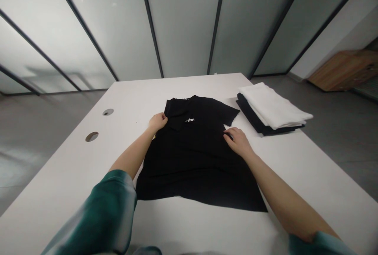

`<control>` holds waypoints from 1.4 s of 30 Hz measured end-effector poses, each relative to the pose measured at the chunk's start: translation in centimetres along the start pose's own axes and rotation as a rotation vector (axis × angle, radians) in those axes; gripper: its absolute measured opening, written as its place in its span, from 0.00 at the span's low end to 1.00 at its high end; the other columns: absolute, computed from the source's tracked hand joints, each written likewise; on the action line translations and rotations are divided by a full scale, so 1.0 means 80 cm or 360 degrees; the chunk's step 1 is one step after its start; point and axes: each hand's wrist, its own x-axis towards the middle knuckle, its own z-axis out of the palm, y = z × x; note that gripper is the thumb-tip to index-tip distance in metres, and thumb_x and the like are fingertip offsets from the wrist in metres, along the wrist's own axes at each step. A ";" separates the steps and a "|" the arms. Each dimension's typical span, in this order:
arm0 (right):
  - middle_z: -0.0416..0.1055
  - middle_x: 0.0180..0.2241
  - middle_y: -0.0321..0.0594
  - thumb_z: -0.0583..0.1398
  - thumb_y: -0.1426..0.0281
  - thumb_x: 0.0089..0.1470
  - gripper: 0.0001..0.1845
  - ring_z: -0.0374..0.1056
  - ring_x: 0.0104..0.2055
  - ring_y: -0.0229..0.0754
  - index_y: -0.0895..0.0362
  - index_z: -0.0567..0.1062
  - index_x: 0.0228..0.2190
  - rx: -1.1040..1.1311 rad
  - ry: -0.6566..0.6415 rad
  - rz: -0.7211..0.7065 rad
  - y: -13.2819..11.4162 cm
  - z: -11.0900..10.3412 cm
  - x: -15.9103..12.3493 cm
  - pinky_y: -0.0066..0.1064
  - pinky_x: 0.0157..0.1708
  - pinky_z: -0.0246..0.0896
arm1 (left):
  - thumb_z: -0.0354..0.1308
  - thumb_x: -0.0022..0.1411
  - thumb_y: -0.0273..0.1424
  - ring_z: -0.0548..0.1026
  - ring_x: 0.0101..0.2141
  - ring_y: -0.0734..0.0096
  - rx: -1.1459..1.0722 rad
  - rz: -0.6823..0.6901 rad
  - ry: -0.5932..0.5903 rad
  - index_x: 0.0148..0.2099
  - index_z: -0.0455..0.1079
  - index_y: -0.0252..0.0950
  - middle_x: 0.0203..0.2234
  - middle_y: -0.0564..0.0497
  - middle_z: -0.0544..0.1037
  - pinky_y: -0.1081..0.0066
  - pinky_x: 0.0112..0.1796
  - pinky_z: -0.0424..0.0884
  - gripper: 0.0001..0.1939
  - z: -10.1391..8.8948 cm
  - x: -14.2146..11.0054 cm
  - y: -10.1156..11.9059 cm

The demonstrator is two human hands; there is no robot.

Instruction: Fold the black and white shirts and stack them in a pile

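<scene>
Frosted glass panels (183,26) rise beyond a long white tabletop (73,168), with a grey floor (35,137) on either side. Flat on the tabletop's middle lies a black short-sleeved collared shirt (195,168) with a small white chest print (190,120). It looks light, soft and limp, likely to slide and drape, so its hem and side edges seem the surest places to hold. The left hand (157,121) curls at its upper left edge, and the right hand (238,141) lies on its right side; whether either grip pinches cloth or merely rests, I cannot tell. Just beyond the right sleeve sits a folded white-and-black clothing stack (270,109), clear of both hands.
</scene>
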 end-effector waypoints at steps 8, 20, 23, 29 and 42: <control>0.74 0.39 0.48 0.53 0.63 0.59 0.16 0.69 0.43 0.53 0.56 0.78 0.38 -0.0019 -0.0018 0.0015 -0.001 -0.001 0.000 0.45 0.46 0.64 | 0.51 0.64 0.36 0.77 0.46 0.58 -0.0027 0.0053 0.0048 0.42 0.75 0.39 0.42 0.44 0.80 0.66 0.45 0.71 0.12 0.000 0.016 0.007; 0.74 0.40 0.48 0.54 0.63 0.59 0.15 0.69 0.43 0.52 0.55 0.78 0.39 -0.0012 -0.0025 0.0046 -0.002 -0.001 -0.001 0.45 0.46 0.63 | 0.50 0.61 0.37 0.77 0.42 0.57 -0.0208 -0.0216 0.0281 0.39 0.75 0.38 0.37 0.44 0.81 0.66 0.41 0.71 0.14 -0.012 0.031 -0.021; 0.74 0.40 0.47 0.54 0.63 0.60 0.15 0.69 0.44 0.52 0.55 0.78 0.39 -0.0017 -0.0040 0.0056 -0.003 -0.002 -0.001 0.44 0.46 0.63 | 0.48 0.62 0.34 0.78 0.42 0.61 -0.0263 -0.0009 0.0263 0.50 0.74 0.37 0.37 0.47 0.82 0.68 0.44 0.70 0.18 -0.020 0.061 -0.013; 0.74 0.40 0.46 0.54 0.64 0.59 0.14 0.68 0.44 0.52 0.54 0.78 0.39 0.0016 -0.0050 0.0055 -0.006 -0.005 -0.003 0.44 0.47 0.62 | 0.46 0.62 0.33 0.75 0.50 0.61 -0.0146 0.0255 -0.0038 0.57 0.73 0.40 0.48 0.48 0.80 0.69 0.50 0.68 0.24 -0.026 0.135 0.020; 0.73 0.39 0.46 0.54 0.64 0.59 0.14 0.68 0.44 0.52 0.54 0.78 0.38 0.0047 -0.0035 0.0087 -0.011 -0.009 -0.006 0.44 0.47 0.62 | 0.54 0.60 0.35 0.75 0.50 0.53 0.0328 0.0081 0.0016 0.49 0.74 0.34 0.46 0.40 0.79 0.65 0.48 0.70 0.17 -0.045 0.194 -0.006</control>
